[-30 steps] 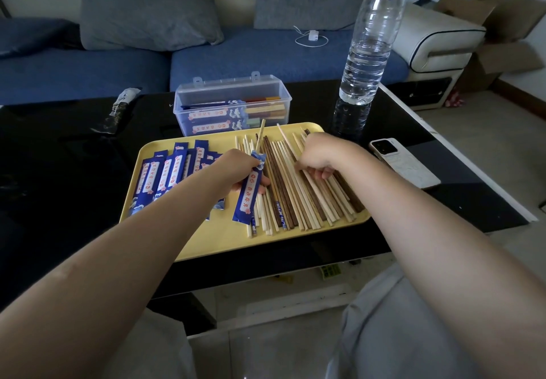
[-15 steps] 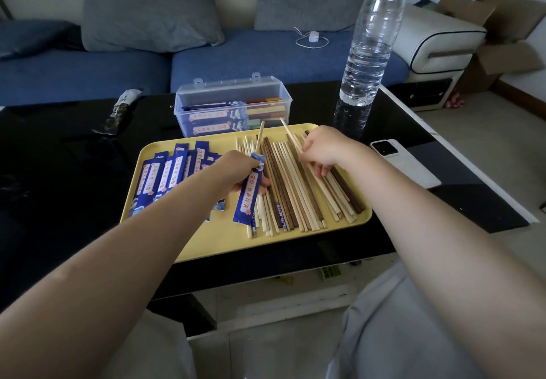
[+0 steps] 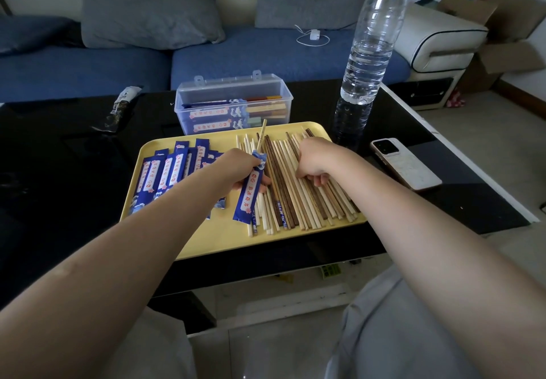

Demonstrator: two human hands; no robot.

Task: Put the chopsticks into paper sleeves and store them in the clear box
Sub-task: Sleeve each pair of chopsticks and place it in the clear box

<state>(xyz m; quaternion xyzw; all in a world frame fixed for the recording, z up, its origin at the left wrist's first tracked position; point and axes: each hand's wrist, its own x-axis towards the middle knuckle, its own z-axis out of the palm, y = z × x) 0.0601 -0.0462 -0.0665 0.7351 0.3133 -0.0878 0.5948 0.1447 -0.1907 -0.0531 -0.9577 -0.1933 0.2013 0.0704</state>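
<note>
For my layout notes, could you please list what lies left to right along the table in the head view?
Dark wrapper → empty blue sleeves → loose chopsticks → water bottle → phone.

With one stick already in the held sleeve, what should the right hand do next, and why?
Probably lift a matching pale chopstick from the loose pile on the yellow tray. The left hand grips a blue paper sleeve with only one stick poking out, and the right hand is curled over the pile.
</note>
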